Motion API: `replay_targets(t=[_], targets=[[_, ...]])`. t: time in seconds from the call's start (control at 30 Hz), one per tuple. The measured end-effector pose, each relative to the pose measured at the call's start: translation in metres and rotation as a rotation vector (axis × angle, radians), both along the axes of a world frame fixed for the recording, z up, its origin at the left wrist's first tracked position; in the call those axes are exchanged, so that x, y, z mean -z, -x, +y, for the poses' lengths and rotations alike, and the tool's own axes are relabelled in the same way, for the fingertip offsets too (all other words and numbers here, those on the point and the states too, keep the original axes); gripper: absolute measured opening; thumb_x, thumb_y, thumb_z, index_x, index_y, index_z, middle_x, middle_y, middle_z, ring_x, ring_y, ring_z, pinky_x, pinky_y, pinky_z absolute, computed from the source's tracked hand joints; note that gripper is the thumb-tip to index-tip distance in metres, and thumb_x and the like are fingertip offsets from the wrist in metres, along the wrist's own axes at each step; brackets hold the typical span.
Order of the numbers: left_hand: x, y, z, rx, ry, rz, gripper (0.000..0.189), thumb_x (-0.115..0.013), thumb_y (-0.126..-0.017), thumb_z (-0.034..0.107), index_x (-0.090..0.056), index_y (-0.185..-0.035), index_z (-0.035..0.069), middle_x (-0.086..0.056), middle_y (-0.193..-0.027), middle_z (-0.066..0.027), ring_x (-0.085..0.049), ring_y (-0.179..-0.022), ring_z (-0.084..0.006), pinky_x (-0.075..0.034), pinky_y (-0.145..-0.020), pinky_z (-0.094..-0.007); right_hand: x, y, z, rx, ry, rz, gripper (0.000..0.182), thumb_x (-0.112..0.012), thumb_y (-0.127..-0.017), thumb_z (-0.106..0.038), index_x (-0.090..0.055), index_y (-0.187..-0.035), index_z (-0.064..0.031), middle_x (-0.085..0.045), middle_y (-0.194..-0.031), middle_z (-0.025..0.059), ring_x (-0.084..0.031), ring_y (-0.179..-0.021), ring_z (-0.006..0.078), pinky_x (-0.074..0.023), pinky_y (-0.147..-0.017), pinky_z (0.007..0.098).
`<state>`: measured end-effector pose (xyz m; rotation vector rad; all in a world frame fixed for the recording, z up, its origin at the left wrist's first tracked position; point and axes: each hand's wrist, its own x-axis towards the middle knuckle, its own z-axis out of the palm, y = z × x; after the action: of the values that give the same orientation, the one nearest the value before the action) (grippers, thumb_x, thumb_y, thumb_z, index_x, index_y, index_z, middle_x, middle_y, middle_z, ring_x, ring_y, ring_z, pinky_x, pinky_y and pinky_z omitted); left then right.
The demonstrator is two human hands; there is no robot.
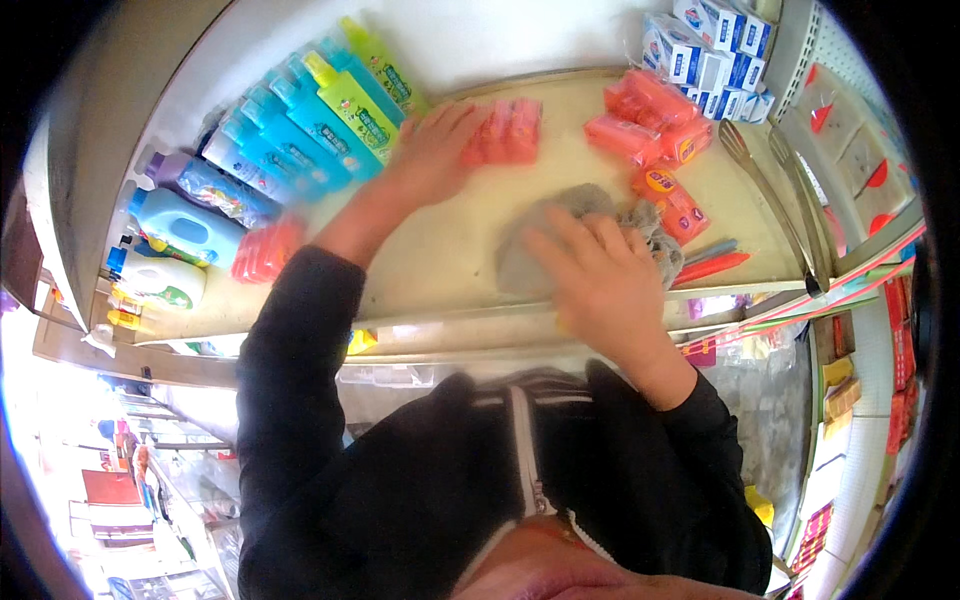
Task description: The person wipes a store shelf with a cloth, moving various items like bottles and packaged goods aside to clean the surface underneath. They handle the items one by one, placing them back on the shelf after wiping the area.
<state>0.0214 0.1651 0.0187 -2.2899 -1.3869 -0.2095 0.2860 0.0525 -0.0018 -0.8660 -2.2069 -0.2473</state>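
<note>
My left hand (435, 156) reaches over the shelf board, its fingertips on the left end of a row of red plastic-wrapped packs (517, 133). Whether those fingers grip the packs or only rest against them is hidden. Under my right hand (604, 277) a grey cloth (585, 202) is bunched against the shelf (450, 247), and both are blurred. A loose red-orange wrapped pack (671, 202) lies just right of the cloth. More red packs (652, 120) form a pile behind it.
Yellow-green and blue spray bottles (352, 105) stand left of my left hand, with detergent bottles (184, 225) nearer the shelf's left end. White-and-blue boxes (697, 60) are stacked at the back right. Metal tongs (772, 202) and a red stick-shaped item (709, 268) lie near the right edge.
</note>
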Motion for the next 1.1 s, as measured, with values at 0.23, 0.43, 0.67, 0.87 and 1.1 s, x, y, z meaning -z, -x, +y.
replay_targets(t=[0.23, 0.43, 0.67, 0.87, 1.1], targets=[[0.009, -0.057, 0.012, 0.27, -0.16, -0.036, 0.047, -0.055, -0.087, 0.017, -0.049, -0.134, 0.012, -0.051, -0.134, -0.0104, -0.044, -0.129, -0.03, -0.035, -0.1, -0.0525, 0.003, -0.003, 0.003, -0.013, -0.047, 0.013, 0.041, -0.062, -0.074, -0.017, -0.065, -0.115, -0.0157, -0.059, -0.123, 0.0033, -0.054, -0.101, 0.0209, -0.042, -0.079, 0.0353], [0.035, -0.035, 0.075, 0.068, -0.154, -0.114, 0.045, -0.05, -0.09, 0.022, -0.05, -0.134, 0.016, -0.05, -0.135, -0.0096, -0.044, -0.129, -0.0302, -0.036, -0.1, -0.0537, 0.0, -0.003, 0.003, -0.004, -0.046, -0.004, 0.043, -0.063, -0.074, -0.017, -0.065, -0.117, -0.0162, -0.059, -0.123, 0.0028, -0.054, -0.1, 0.0209, -0.0429, -0.078, 0.0342], [0.011, -0.027, 0.072, -0.036, 0.007, -0.078, 0.048, -0.054, -0.087, 0.023, -0.05, -0.134, 0.016, -0.051, -0.136, -0.0103, -0.043, -0.131, -0.0288, -0.035, -0.104, -0.0507, 0.004, 0.004, 0.003, 0.013, -0.049, -0.032, 0.048, -0.066, -0.07, -0.017, -0.065, -0.118, -0.0166, -0.059, -0.124, 0.0024, -0.055, -0.101, 0.0215, -0.0439, -0.079, 0.0348], [0.02, -0.011, 0.069, 0.172, -0.033, -0.396, 0.063, -0.066, -0.081, 0.026, -0.046, -0.139, 0.016, -0.05, -0.138, -0.0124, -0.042, -0.132, -0.0312, -0.032, -0.106, -0.0516, -0.002, 0.002, -0.001, 0.035, 0.022, -0.108, 0.06, -0.069, -0.064, -0.014, -0.063, -0.123, -0.02, -0.058, -0.126, 0.003, -0.056, -0.103, 0.0256, -0.0449, -0.082, 0.0388], [-0.035, -0.007, -0.06, 0.203, -0.099, -0.233, 0.061, -0.069, -0.084, 0.033, -0.047, -0.138, 0.016, -0.049, -0.139, -0.0133, -0.038, -0.136, -0.0347, -0.025, -0.111, -0.0541, 0.001, -0.001, -0.001, 0.034, 0.023, -0.135, 0.066, -0.066, -0.063, -0.011, -0.06, -0.128, -0.019, -0.055, -0.133, 0.0047, -0.054, -0.107, 0.0301, -0.0438, -0.086, 0.0428]])
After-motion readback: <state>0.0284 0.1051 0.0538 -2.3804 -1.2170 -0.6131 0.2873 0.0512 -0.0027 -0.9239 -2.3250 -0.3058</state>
